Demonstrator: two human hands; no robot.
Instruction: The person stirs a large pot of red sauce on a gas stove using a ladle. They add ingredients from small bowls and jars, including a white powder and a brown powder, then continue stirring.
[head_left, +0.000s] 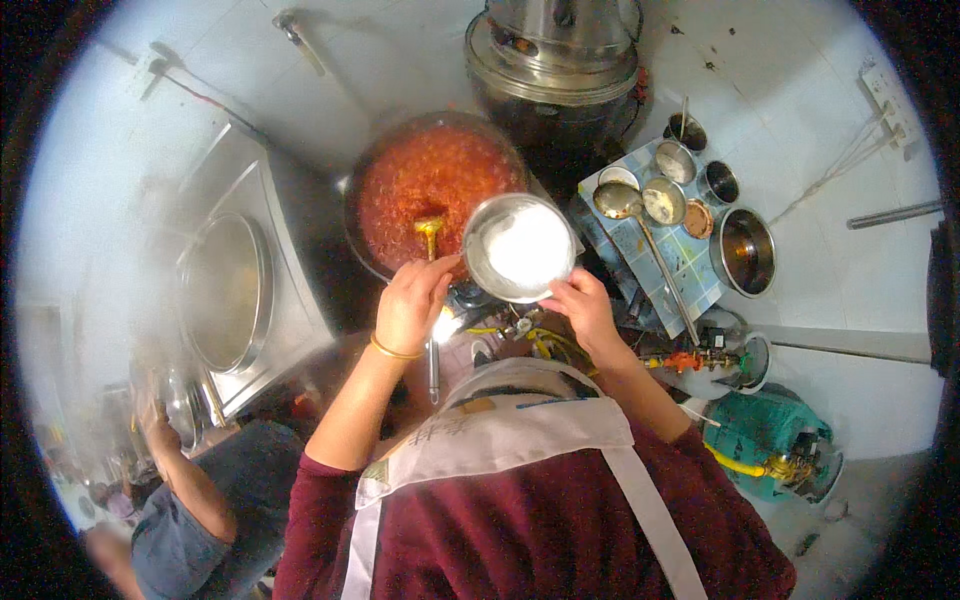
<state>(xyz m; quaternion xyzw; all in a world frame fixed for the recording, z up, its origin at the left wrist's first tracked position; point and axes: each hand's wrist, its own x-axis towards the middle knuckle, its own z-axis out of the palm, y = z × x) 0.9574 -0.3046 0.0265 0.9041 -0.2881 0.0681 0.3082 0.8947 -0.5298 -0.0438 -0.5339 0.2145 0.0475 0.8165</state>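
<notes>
A wide pot (349, 217) of chunky red sauce (435, 165) stands before me. A utensil with a yellowish, sauce-coated head (429, 224) rests in it, its long metal handle (433, 367) pointing towards me. My left hand (412, 296) lies over that handle, its fingertips at the left rim of a round metal bowl (480, 277). Whether those fingers grip the handle or the bowl is hidden. White powdery stuff (529, 244), glaring in the light, fills much of the bowl. My right hand (581, 304) grips the bowl's lower right rim, holding it over the pot's near right edge.
Right of the pot, a checked surface (637, 262) carries a ladle (664, 262) and several small containers (664, 201). Behind stands a large steel vessel (555, 75). A green gas cylinder (757, 442) stands lower right. Left are a steel-topped unit (296, 300) and another person (202, 495).
</notes>
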